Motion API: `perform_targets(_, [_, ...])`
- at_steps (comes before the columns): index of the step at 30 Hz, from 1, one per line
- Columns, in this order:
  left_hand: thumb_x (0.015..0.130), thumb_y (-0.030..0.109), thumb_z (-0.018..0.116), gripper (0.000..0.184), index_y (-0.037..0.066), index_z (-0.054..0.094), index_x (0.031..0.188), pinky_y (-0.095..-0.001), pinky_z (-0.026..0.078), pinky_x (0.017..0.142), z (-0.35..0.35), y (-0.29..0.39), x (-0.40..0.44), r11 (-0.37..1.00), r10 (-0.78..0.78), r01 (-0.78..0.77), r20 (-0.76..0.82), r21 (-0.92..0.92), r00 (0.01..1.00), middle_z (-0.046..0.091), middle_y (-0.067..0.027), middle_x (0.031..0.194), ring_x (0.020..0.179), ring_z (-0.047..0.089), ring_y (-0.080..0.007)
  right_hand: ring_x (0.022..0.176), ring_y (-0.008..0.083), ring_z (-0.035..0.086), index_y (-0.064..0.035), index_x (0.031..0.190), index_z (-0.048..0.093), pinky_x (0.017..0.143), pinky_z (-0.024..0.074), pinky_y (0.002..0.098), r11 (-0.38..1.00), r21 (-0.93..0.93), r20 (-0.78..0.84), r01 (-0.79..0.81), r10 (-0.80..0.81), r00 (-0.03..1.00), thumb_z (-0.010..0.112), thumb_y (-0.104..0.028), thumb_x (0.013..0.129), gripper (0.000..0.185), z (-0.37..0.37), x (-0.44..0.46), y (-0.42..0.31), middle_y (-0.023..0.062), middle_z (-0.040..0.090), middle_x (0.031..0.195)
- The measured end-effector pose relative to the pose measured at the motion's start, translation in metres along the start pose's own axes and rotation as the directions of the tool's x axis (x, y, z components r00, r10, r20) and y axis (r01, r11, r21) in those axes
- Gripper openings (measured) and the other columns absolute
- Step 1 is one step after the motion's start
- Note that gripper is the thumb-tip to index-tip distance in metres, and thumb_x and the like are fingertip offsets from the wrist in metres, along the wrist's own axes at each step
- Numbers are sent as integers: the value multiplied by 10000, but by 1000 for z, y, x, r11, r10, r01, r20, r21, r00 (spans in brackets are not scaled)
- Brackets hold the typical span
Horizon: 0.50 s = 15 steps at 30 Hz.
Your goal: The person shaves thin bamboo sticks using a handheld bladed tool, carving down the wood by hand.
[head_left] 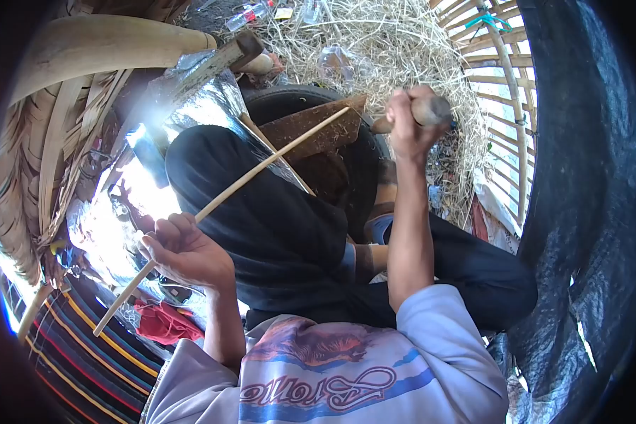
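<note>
My left hand [187,253] is closed round a long, thin, pale wooden stick [261,166]. The stick slants up and to the right, above my bent knee. Its far end lies over a broad, flat brown piece [314,131] with specks on it. My right hand [411,124], raised to the right of that piece, grips a thick wooden handle [431,111] whose rounded end faces me. Whether the handle joins the flat brown piece, I cannot tell. Below the brown piece is a black round rim [300,92], like a tyre, partly hidden by my leg.
Dry straw [396,49] covers the ground ahead, with clear plastic bottles [251,14] at its far edge. A thick pale pole [120,46] crosses the upper left. Slatted bamboo [505,106] and a dark sheet [586,177] stand at right. Striped cloth [92,353] lies lower left.
</note>
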<state>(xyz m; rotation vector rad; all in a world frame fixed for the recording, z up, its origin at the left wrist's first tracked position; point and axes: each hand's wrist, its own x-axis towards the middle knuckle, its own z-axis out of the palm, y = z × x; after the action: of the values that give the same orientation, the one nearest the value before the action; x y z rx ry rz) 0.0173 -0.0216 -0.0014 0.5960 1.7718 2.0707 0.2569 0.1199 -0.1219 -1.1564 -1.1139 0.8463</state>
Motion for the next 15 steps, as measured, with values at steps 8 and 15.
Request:
perform_targets(8, [993, 263, 385, 367, 116, 198, 713, -284, 256, 582, 5, 5, -2, 999, -31, 31, 22, 14, 999, 191, 8, 644, 605, 219, -118, 434, 71, 512, -47, 611, 520, 410, 392, 213, 973, 229, -88, -25, 47, 995, 600, -16, 778, 188, 0, 11, -32, 34, 541, 495])
perform_targets(15, [987, 221, 410, 234, 101, 358, 793, -265, 285, 554, 2, -5, -2, 999, 4, -3, -9, 42, 1000, 236, 14, 630, 566, 262, -94, 436, 61, 518, -47, 571, 515, 412, 401, 218, 996, 73, -49, -55, 59, 997, 605, 13, 766, 223, -4, 0, -5, 26, 542, 505])
